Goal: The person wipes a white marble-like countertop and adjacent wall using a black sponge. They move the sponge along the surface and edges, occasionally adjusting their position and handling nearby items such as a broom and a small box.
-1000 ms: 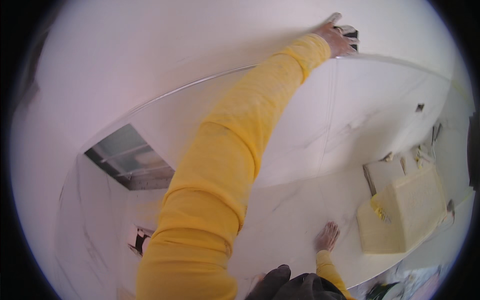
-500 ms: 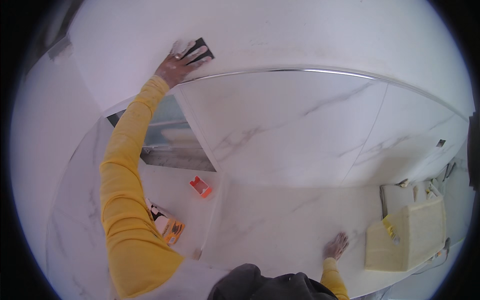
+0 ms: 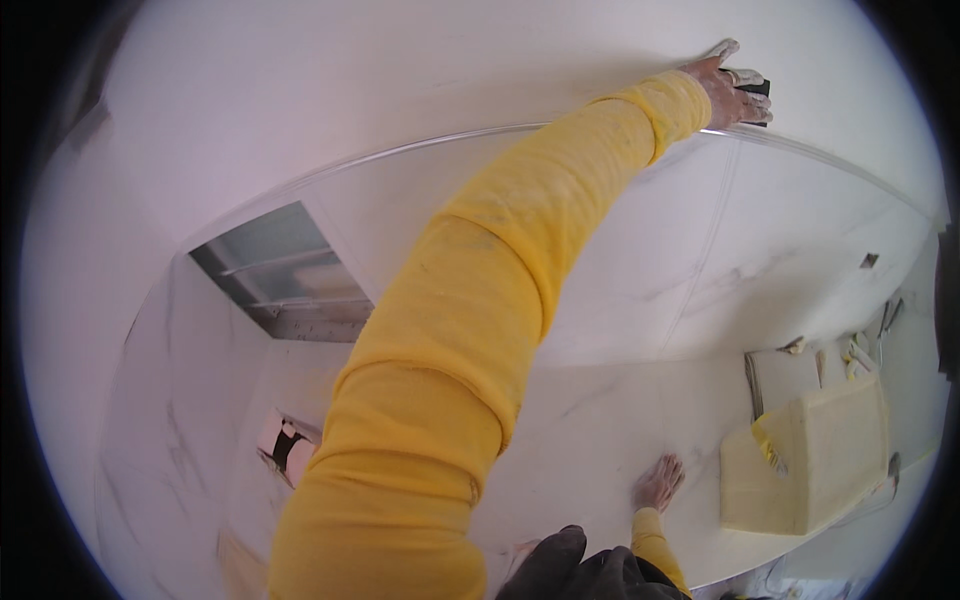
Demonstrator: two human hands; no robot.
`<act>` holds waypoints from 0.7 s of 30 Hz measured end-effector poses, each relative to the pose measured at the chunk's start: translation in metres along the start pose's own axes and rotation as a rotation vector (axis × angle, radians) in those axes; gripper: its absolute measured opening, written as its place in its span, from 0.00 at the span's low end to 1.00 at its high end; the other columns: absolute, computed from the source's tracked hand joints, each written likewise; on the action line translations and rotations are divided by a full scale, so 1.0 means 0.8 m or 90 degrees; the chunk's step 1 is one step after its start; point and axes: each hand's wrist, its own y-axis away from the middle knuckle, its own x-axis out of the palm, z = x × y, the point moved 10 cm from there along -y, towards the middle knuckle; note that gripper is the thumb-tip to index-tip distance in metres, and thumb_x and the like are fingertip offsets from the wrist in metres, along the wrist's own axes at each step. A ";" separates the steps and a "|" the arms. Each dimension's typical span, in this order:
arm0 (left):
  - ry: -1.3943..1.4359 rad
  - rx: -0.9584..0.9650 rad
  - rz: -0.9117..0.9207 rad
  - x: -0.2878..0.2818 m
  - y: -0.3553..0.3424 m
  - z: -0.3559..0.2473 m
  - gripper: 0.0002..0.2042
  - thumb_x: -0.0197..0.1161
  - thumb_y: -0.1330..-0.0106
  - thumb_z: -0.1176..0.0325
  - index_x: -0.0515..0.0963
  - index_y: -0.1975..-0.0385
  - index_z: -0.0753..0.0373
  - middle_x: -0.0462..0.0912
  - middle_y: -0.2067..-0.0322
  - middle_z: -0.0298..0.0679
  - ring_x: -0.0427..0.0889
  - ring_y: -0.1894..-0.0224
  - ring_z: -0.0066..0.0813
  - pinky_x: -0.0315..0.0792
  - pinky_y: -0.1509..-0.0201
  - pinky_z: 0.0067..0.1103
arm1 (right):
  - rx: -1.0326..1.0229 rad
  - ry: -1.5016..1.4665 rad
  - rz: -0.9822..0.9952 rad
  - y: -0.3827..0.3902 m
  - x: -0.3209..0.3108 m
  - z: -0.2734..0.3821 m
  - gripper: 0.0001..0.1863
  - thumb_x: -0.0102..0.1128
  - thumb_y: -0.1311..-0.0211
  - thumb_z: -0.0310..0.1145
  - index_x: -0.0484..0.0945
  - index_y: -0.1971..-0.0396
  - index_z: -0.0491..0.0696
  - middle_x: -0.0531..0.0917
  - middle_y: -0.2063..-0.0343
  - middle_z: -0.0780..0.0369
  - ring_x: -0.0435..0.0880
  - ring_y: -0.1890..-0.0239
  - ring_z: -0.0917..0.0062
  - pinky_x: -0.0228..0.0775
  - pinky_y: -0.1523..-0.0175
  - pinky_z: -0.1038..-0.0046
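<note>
My left hand (image 3: 735, 93), dusted with white powder, presses a piece of black sandpaper (image 3: 762, 88) against the white wall (image 3: 540, 60) at the upper right, just above a shiny metal trim strip (image 3: 480, 132). Its fingers lie spread over the sandpaper, and the yellow-sleeved arm stretches across the middle of the view. Low on the right, my right hand (image 3: 660, 483) rests flat on the white marble-patterned ledge (image 3: 580, 430), fingers extended and holding nothing.
A cream plastic tub (image 3: 810, 460) lies on its side at the right, with tools behind it. A niche with metal shelves (image 3: 285, 270) opens at the left. A partly hidden black-and-white package (image 3: 290, 445) sits below it. Marble-patterned panels (image 3: 640, 260) line the wall.
My left hand has slid the sandpaper far to the right along the wall above the trim. The arm now covers the orange box. My right hand stays on the ledge.
</note>
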 end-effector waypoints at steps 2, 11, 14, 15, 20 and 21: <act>-0.028 0.021 0.022 0.007 0.040 0.013 0.28 0.46 0.24 0.64 0.53 0.27 0.32 0.50 0.24 0.15 0.45 0.22 0.25 0.35 0.22 0.54 | 0.006 0.039 -0.013 -0.002 -0.004 -0.008 0.33 0.45 0.36 0.33 0.62 0.30 0.43 0.60 0.27 0.54 0.51 0.23 0.60 0.31 0.20 0.58; -0.099 0.015 0.134 0.106 0.578 0.177 0.30 0.49 0.29 0.63 0.57 0.26 0.38 0.54 0.24 0.25 0.48 0.22 0.35 0.41 0.21 0.50 | 0.011 0.061 0.000 -0.001 0.004 -0.018 0.32 0.42 0.33 0.35 0.61 0.29 0.43 0.59 0.26 0.56 0.49 0.22 0.63 0.30 0.20 0.59; -0.135 0.013 0.119 0.113 0.631 0.189 0.29 0.48 0.29 0.65 0.59 0.27 0.39 0.55 0.25 0.26 0.50 0.22 0.36 0.45 0.21 0.48 | 0.019 0.073 -0.012 -0.001 0.009 -0.021 0.32 0.43 0.35 0.34 0.61 0.29 0.43 0.60 0.27 0.56 0.50 0.23 0.62 0.31 0.20 0.58; -0.126 0.017 0.091 0.114 0.617 0.181 0.29 0.49 0.29 0.66 0.60 0.28 0.39 0.56 0.25 0.26 0.50 0.22 0.36 0.46 0.21 0.47 | 0.026 0.080 -0.016 -0.002 0.010 -0.023 0.33 0.44 0.36 0.33 0.62 0.30 0.43 0.61 0.27 0.55 0.51 0.23 0.61 0.32 0.20 0.58; -0.023 0.093 0.048 0.070 0.382 0.116 0.31 0.51 0.31 0.68 0.58 0.27 0.37 0.55 0.25 0.22 0.50 0.22 0.34 0.43 0.20 0.46 | 0.037 0.068 0.018 -0.004 0.005 -0.027 0.33 0.42 0.34 0.36 0.59 0.28 0.44 0.58 0.26 0.57 0.47 0.22 0.62 0.28 0.19 0.57; -0.030 0.108 0.079 0.057 0.327 0.101 0.32 0.51 0.30 0.68 0.56 0.27 0.36 0.54 0.25 0.21 0.50 0.22 0.33 0.41 0.20 0.46 | 0.039 0.067 0.040 -0.001 0.007 -0.021 0.34 0.42 0.34 0.38 0.58 0.27 0.45 0.57 0.25 0.57 0.46 0.22 0.63 0.27 0.19 0.57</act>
